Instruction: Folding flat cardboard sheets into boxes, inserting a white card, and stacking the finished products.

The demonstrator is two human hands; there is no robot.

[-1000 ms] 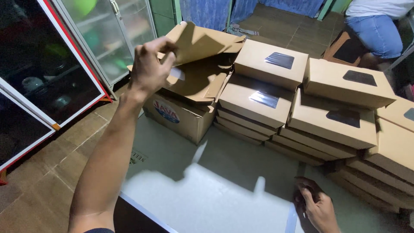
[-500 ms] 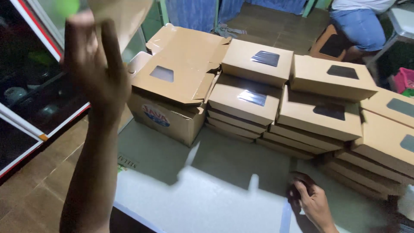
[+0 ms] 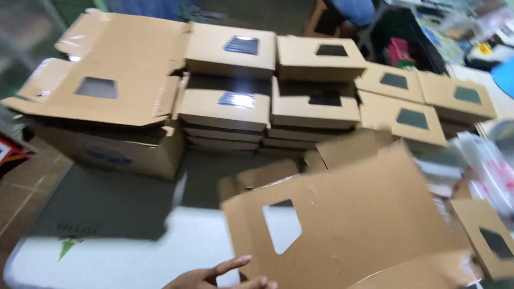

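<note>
One large open carton (image 3: 115,150) is seen at the far left, with a flat, unfolded box blank (image 3: 101,80) laid over its top; a window cut-out is visible in that blank. Folded window boxes (image 3: 227,104) are stacked just beside the carton, in several piles running rightward along the back of the white table (image 3: 107,257). At bottom centre, one hand (image 3: 219,277) is partly shown, with fingers (image 3: 233,264) spread open and nothing gripped; it cannot be told whether this is the left or the right hand. A flat cardboard blank (image 3: 353,225) with a window hole lies tilted just beside the fingertips; contact cannot be confirmed because of blur. The other hand is not shown. Further right, more folded boxes (image 3: 455,99) are noted, and clear plastic bags (image 3: 490,166) are seen at the right edge.
</note>
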